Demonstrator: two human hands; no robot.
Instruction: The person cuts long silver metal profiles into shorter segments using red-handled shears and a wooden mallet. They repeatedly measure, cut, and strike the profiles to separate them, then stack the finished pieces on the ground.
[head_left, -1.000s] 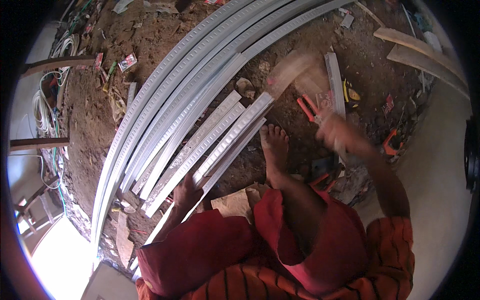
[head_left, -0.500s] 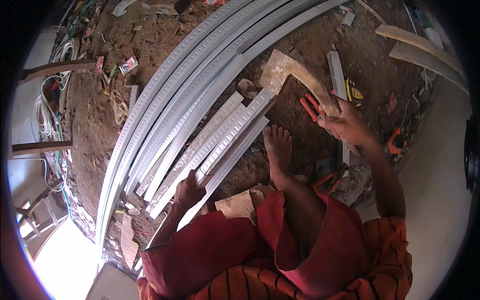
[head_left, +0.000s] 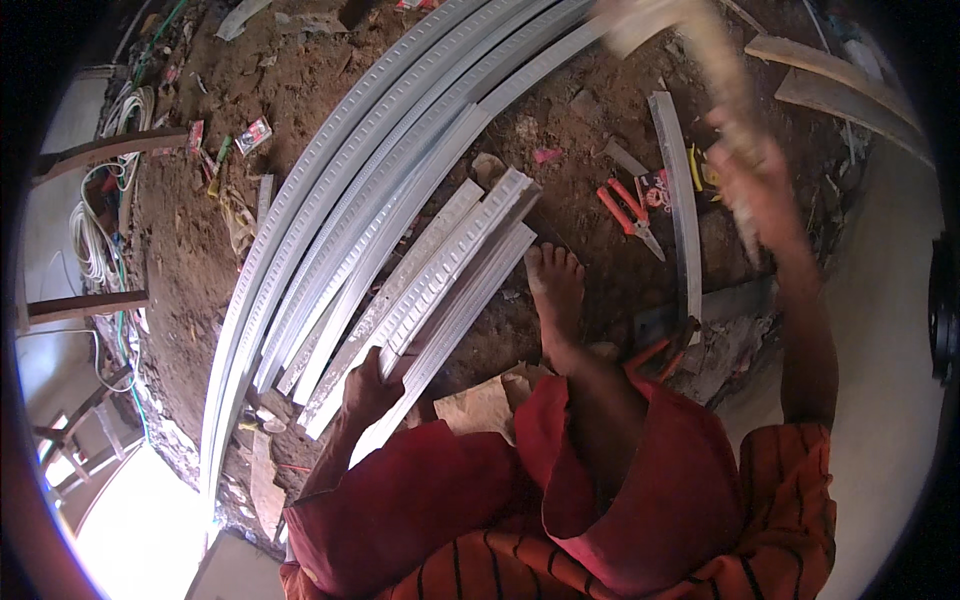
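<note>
My left hand [head_left: 370, 392] is closed round the lower part of a short slotted metal channel [head_left: 455, 262], which slants up and away to the right. Other silvery channel pieces [head_left: 490, 262] lie alongside it. Out to the right, my right hand [head_left: 755, 185] grips the handle of a mallet-like tool [head_left: 720, 65]. Its blocky tan head is raised near the upper edge, and both hand and tool are smeared by motion. On the dirt between my hands lie red-handled snips [head_left: 630, 212], their blades toward me. My bare foot [head_left: 556, 295] rests beside the channel's far end.
Long metal channels [head_left: 300, 215] run in an arc across the left and top. A narrow metal strip [head_left: 677, 190] lies right of the snips. Wooden boards [head_left: 840, 75] are at the upper right, coiled white cable [head_left: 92, 235] at the left, torn cardboard [head_left: 475, 408] by my knees.
My right hand has swung the mallet-like tool up and away from the channel's far end, uncovering the snips. My left hand keeps its hold almost in place.
</note>
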